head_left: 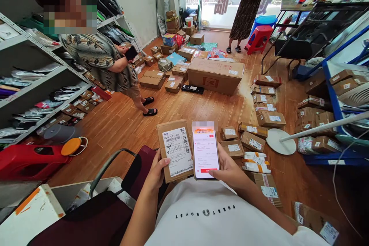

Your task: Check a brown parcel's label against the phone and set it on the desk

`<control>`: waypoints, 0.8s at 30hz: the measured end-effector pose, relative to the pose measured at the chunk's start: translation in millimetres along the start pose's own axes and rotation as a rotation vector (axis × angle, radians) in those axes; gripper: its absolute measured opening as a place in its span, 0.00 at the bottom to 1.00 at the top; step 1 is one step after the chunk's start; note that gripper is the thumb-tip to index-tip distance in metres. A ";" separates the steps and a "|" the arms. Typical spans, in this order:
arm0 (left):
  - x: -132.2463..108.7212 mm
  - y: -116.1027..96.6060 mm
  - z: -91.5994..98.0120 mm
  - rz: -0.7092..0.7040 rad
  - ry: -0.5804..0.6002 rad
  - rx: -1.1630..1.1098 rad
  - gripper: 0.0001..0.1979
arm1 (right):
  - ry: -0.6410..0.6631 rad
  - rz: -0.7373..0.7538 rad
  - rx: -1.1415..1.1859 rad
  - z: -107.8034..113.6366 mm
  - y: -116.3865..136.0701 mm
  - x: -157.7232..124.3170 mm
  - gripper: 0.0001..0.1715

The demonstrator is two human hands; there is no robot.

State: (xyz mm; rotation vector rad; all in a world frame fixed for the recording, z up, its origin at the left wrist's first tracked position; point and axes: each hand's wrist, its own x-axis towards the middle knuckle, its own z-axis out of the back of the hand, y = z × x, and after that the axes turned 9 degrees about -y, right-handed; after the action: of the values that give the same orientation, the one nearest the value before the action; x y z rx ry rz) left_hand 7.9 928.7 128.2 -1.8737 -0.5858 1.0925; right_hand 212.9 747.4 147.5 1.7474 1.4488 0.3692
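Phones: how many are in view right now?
2: one lit phone in the wearer's right hand, and what looks like a dark phone held by the standing person at the picture's left. Others may be hidden.

left hand (157,169): gripping, thumb (164,162) uppermost | right hand (229,165): gripping, thumb pointing toward left hand | forearms (141,209): behind hands

The phone (206,152) shows lines too small to read, most fingers of the left hand (156,170) hide behind the parcel (168,175), and the top edge cuts off the head of the far person (247,15).
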 end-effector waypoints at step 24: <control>7.9 -3.9 -1.9 0.038 -0.072 0.020 0.41 | -0.529 0.015 0.189 -12.3 -7.1 21.8 0.33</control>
State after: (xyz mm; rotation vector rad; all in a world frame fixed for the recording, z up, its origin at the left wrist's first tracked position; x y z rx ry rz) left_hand 13.6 935.6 128.4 -1.8414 -0.5808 1.1905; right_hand 206.2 772.3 144.1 1.8250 1.1098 -0.2221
